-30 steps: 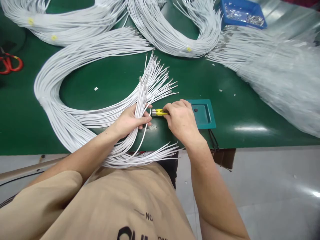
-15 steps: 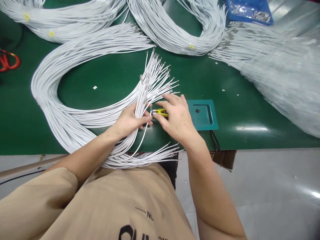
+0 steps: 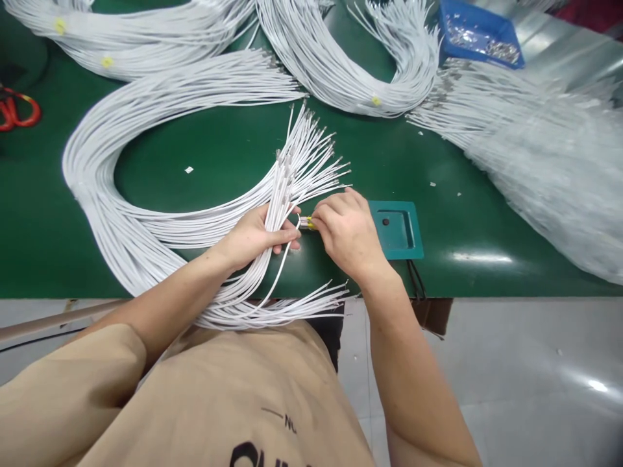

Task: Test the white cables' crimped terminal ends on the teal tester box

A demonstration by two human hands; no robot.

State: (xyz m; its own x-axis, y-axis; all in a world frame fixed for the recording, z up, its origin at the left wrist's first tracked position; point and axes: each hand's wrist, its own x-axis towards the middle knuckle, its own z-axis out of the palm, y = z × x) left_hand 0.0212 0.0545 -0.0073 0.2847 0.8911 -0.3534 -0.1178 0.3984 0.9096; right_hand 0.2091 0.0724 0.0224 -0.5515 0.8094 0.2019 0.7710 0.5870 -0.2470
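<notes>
My left hand (image 3: 263, 235) is closed around a bunch of white wires (image 3: 275, 198), whose metal-tipped ends stand up above the thumb. One wire from the bunch curves apart, and its end is by the fingertips of both hands. My right hand (image 3: 343, 230) has its fingers curled over a small yellow tool (image 3: 312, 223) with pale metal tips that point at that wire end. Most of the tool is hidden by the fingers, so its exact kind does not show. Further white wires lie behind and below my left hand, some crossing the table's front edge.
A teal tray (image 3: 416, 228) stands right of my right hand. Wire bundles (image 3: 335, 71) lie at the back, with a plastic-covered bundle (image 3: 535, 162) at right. A blue bin (image 3: 450, 52) holds small metal parts. Red-handled scissors (image 3: 34, 113) lie at far left.
My right hand's fingers have curled in from a spread pose and closed on the yellow tool. My left hand keeps its grip on the wires. The view has shifted slightly.
</notes>
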